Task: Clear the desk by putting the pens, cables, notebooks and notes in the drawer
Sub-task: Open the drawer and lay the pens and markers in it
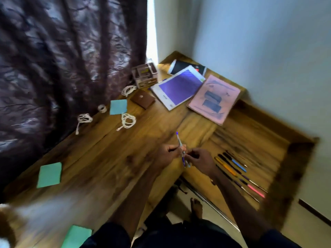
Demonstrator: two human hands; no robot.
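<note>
Nearest: a green note (77,237) is lying at the front edge of the desk (107,154), partly cut off by the frame. A bare foot (196,205) is standing on the floor below the desk edge. Further left, a second green note (49,174) is sitting flat on the desk.

Mid-frame: both hands are meeting over the desk corner, just beside the open drawer (254,138).
- The left hand (167,153) is gripping a pen (179,142) around its middle, fingers curled.
- The right hand (198,158) is pinching the pen's lower end between thumb and fingertips.
- The pen is tilting up and away, blue tip pointing far. There may be another purple one in the same grip, but blur is hiding it, so can't tell.

The drawer is standing pulled out on the right. A row of pens (238,174) is lying side by side on its floor: black, orange, blue, pink, purple.

Further back on the desk:
- left cable (84,119) and middle cable (128,121), both coiled, white
- blue note (118,106) just behind the middle cable, tape roll (102,108) beside it
- brown wallet (142,100), with the far cable (128,89) behind it
- purple notebook (178,89) overlapping a black notebook (186,68)
- pink notebook (214,99) lying just beside the drawer's far end

An organizer (145,74) is sitting at the far edge, against the dark curtain (62,59).
</note>
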